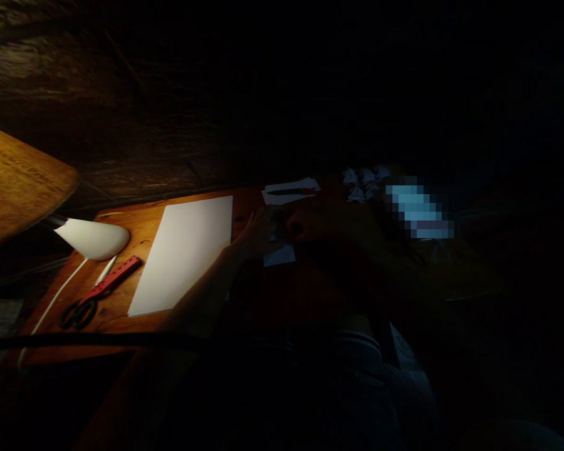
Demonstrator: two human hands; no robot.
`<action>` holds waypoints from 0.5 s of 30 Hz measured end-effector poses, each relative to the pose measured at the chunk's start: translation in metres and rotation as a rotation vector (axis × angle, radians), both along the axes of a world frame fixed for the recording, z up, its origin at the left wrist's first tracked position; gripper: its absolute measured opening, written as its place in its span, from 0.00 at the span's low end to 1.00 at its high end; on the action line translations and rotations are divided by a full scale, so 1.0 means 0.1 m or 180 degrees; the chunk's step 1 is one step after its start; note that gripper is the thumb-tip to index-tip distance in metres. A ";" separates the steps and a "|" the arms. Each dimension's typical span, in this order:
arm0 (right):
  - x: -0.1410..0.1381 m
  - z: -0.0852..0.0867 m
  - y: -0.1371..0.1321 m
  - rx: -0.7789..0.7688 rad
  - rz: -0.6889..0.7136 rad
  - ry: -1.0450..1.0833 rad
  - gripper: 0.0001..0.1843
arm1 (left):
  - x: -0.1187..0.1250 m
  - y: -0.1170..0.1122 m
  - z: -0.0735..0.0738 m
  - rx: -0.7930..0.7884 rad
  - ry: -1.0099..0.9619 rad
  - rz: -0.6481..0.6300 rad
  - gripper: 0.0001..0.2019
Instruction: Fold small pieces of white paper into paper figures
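The scene is very dark. My left hand (pixel 261 232) reaches across the wooden desk (pixel 141 222) and rests with its fingers on a small piece of white paper (pixel 279 254). My right hand (pixel 310 222) is close beside it on the same paper, in deep shadow, so its fingers are hard to read. A large white sheet (pixel 183 254) lies flat just left of my left forearm.
A white lamp base (pixel 94 238) with its cord sits at the desk's left end. Scissors (pixel 78 312) and a red ruler (pixel 113 280) lie beside it. More white paper with a pen (pixel 289 190), folded paper pieces (pixel 364 181) and a lit screen (pixel 418 213) lie further back.
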State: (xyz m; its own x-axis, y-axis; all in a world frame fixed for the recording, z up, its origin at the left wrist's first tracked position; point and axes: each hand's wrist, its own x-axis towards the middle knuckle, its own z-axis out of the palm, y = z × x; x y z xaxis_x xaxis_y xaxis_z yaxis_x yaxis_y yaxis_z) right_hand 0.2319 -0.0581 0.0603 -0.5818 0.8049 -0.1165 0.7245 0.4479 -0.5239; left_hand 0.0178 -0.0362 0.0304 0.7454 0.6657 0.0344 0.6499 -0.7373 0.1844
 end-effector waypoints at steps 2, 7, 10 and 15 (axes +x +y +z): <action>0.00 -0.03 0.02 -0.0125 0.0069 0.0103 0.03 | 0.00 0.01 -0.01 -0.0004 -0.0062 -0.0021 0.26; 0.00 -0.07 0.02 -0.0211 0.0222 0.0247 0.03 | 0.00 0.01 -0.04 -0.0024 -0.0128 0.0025 0.32; 0.00 -0.08 0.02 -0.0208 0.0213 0.0236 0.03 | 0.00 0.01 -0.04 -0.0047 -0.0088 0.0055 0.33; -0.01 -0.12 0.04 -0.0307 0.0296 0.0298 0.04 | 0.00 0.01 -0.05 -0.0053 -0.0094 0.0092 0.36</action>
State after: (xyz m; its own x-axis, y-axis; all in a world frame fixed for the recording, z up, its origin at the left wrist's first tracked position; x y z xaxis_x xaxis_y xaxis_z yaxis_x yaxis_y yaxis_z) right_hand 0.2307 -0.0539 0.0478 -0.6653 0.7348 -0.1324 0.6283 0.4552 -0.6309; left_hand 0.0176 -0.0348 0.0259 0.7247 0.6876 0.0449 0.6650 -0.7149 0.2160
